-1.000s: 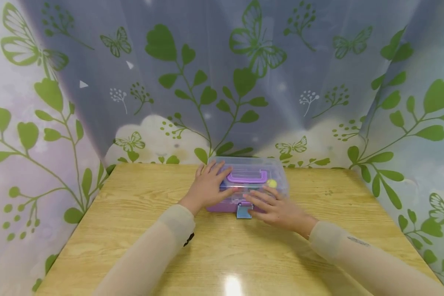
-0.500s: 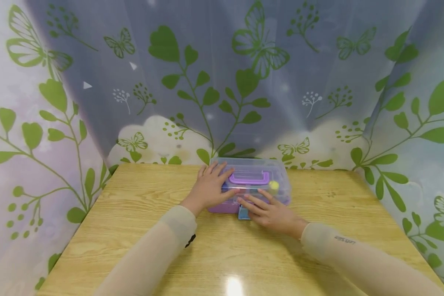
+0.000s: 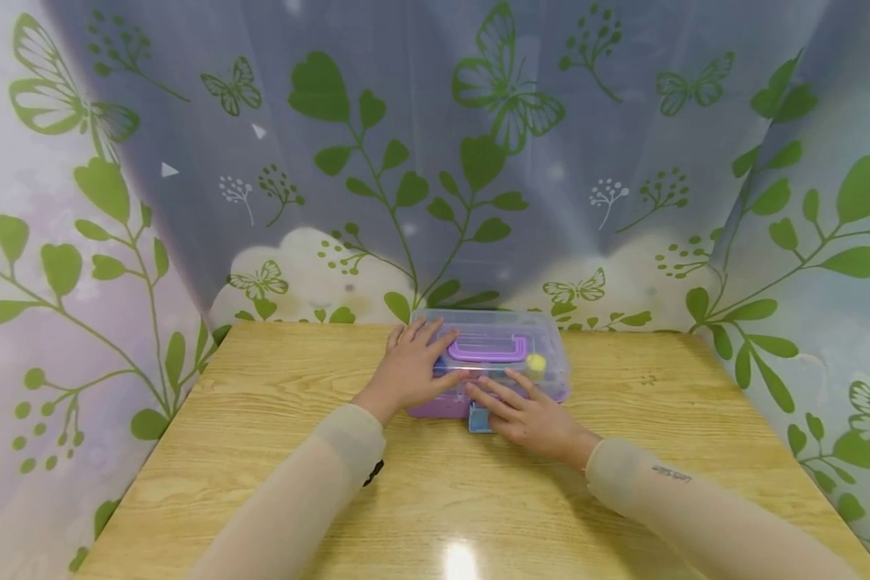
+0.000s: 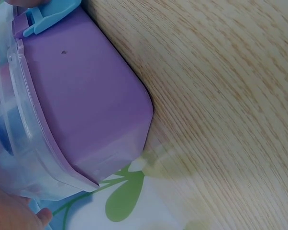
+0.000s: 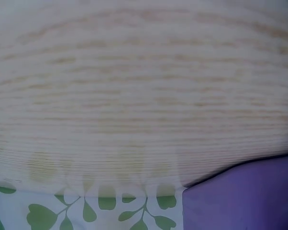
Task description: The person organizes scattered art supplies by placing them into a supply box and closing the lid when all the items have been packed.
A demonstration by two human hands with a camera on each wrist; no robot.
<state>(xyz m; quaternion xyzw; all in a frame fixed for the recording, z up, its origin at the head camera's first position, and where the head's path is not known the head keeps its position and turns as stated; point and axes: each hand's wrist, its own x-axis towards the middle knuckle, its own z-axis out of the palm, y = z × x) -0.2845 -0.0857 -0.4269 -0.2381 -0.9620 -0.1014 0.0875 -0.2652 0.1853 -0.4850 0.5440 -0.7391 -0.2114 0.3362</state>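
Note:
A storage box [image 3: 435,407] with a purple base and a clear lid [image 4: 34,158] stands at the table's back. Its purple handle [image 3: 487,354] lies flat on the lid. A blue latch [image 3: 481,418] juts out from the front. My left hand [image 3: 409,372] rests on the lid's left part with fingers spread. My right hand [image 3: 531,420] is at the front, its extended fingers on the lid's front edge and its lower part beside the latch. The right thumb is hidden in the head view. Through the lid show a yellow round thing [image 3: 536,364] and a dark blue thing [image 4: 9,130].
The wood-grain table [image 3: 319,362] extends on both sides of the box and in front of it. Just behind the box hangs a curtain [image 3: 377,201] with green leaves and butterflies; similar cloth flanks the table on both sides.
The right hand has moved slightly left along the box front, covering more of the latch, and has barely moved in the last half second. The left hand keeps its place on the lid.

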